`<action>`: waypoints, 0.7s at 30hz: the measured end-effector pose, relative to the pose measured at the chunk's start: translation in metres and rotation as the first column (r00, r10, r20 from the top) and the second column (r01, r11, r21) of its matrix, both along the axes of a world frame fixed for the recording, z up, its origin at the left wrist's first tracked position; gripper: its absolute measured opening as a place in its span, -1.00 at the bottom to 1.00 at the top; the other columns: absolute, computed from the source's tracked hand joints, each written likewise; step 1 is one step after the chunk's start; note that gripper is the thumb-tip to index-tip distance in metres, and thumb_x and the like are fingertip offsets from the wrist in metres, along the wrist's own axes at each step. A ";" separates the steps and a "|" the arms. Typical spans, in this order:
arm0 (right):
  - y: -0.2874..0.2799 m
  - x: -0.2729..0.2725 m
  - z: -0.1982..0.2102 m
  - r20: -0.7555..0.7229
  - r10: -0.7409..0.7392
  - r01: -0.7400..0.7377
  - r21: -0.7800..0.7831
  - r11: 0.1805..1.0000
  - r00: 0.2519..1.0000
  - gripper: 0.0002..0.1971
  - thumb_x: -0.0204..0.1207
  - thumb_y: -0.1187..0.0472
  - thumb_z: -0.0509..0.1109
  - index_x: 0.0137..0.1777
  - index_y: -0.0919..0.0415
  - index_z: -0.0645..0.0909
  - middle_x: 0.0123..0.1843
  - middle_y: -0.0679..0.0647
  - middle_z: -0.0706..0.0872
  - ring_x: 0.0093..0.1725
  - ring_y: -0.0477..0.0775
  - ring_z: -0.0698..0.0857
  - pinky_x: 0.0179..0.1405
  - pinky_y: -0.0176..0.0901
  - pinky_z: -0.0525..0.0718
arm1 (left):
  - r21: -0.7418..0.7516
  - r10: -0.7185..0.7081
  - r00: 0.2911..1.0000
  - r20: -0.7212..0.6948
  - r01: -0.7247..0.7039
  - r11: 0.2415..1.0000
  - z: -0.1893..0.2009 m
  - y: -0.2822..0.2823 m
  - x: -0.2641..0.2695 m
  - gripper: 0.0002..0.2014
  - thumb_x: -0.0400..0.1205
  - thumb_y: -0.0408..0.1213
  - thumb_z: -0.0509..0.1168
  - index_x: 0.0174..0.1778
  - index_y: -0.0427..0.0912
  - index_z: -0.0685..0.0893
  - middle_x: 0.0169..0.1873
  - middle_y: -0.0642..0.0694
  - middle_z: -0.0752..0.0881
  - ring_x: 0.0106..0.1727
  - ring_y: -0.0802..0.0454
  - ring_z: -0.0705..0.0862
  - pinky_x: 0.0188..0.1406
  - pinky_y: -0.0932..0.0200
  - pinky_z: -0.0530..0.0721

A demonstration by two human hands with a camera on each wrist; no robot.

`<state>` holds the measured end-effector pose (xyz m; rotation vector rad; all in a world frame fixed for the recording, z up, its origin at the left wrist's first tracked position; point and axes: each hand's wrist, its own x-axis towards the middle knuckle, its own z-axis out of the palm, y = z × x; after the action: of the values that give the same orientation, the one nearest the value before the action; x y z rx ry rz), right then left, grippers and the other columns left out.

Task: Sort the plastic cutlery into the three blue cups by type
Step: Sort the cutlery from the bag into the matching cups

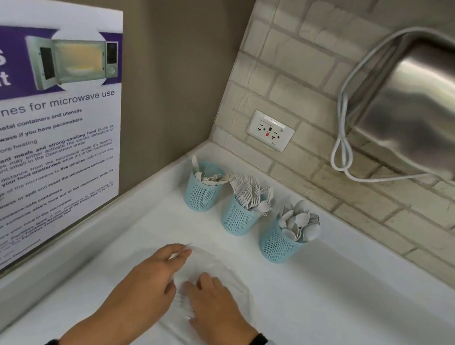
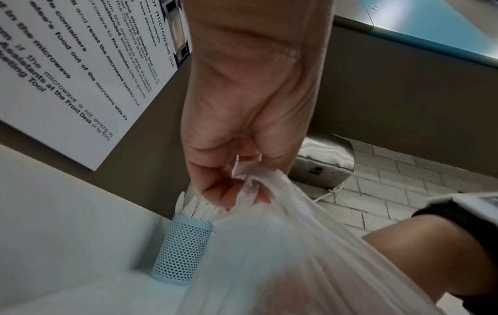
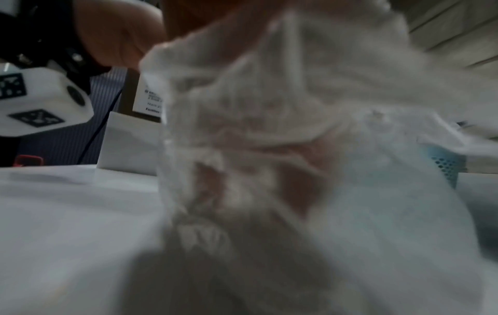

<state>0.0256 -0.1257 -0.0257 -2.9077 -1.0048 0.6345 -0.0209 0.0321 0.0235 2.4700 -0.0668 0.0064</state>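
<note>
Three blue mesh cups stand in a row near the tiled wall. The left cup (image 1: 203, 191) holds knives, the middle cup (image 1: 240, 215) forks, the right cup (image 1: 279, 242) spoons. A thin clear plastic bag (image 1: 227, 271) lies on the white counter in front of them. My left hand (image 1: 183, 252) pinches the bag's far edge, shown close up in the left wrist view (image 2: 242, 191). My right hand (image 1: 203, 297) lies on the bag with its fingers curled into the plastic; those fingers (image 3: 296, 187) show blurred through it. Any cutlery in the bag is hidden.
A microwave guideline poster (image 1: 40, 137) leans on the left wall beside the counter's raised edge. On the tiled back wall are a power socket (image 1: 270, 130) and a steel hand dryer (image 1: 432, 110) with a looped white cable. The knife cup (image 2: 183, 251) stands just beyond my left hand.
</note>
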 end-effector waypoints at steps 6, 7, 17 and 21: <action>-0.003 0.006 0.001 0.068 -0.014 0.010 0.064 0.998 0.998 -0.78 0.60 0.26 0.24 0.21 0.22 0.56 0.18 0.22 0.57 0.15 0.28 0.57 0.08 0.09 0.52 | 0.009 -0.006 1.000 -0.008 0.006 1.000 -0.001 -0.002 -0.001 -0.37 0.62 -0.44 0.10 0.62 0.08 0.23 0.60 0.22 0.18 0.53 0.25 0.35 0.36 0.55 0.22; -0.003 0.006 0.001 0.077 -0.014 0.009 0.075 0.997 0.997 -0.80 0.60 0.28 0.22 0.17 0.23 0.55 0.16 0.22 0.58 0.13 0.29 0.57 0.05 0.10 0.52 | 0.014 -0.007 1.000 -0.008 0.007 1.000 0.000 -0.002 -0.001 -0.37 0.62 -0.43 0.09 0.62 0.08 0.22 0.60 0.22 0.17 0.53 0.24 0.35 0.39 0.51 0.26; -0.009 0.005 0.006 0.132 -0.066 0.050 0.126 0.991 0.989 -0.71 0.57 0.42 0.20 0.24 0.18 0.49 0.14 0.19 0.54 0.07 0.31 0.62 -0.19 -0.06 0.40 | 0.010 -0.026 1.000 -0.016 0.027 1.000 -0.005 0.000 -0.001 -0.36 0.64 -0.41 0.09 0.64 0.10 0.16 0.60 0.25 0.13 0.51 0.28 0.36 0.36 0.51 0.31; -0.016 0.007 0.031 0.130 -0.123 0.081 0.285 0.955 0.984 -0.75 0.59 0.31 0.21 0.20 0.08 0.57 0.13 0.11 0.58 0.12 0.19 0.62 0.02 -0.03 0.55 | -0.001 -0.009 1.000 -0.007 0.009 1.000 -0.008 0.003 -0.002 -0.37 0.65 -0.39 0.10 0.63 0.13 0.16 0.59 0.26 0.16 0.50 0.26 0.37 0.34 0.50 0.32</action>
<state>0.0327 -0.1415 0.0049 -2.7629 -0.8661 0.2521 -0.0225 0.0350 0.0159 2.4682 -0.0745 -0.0058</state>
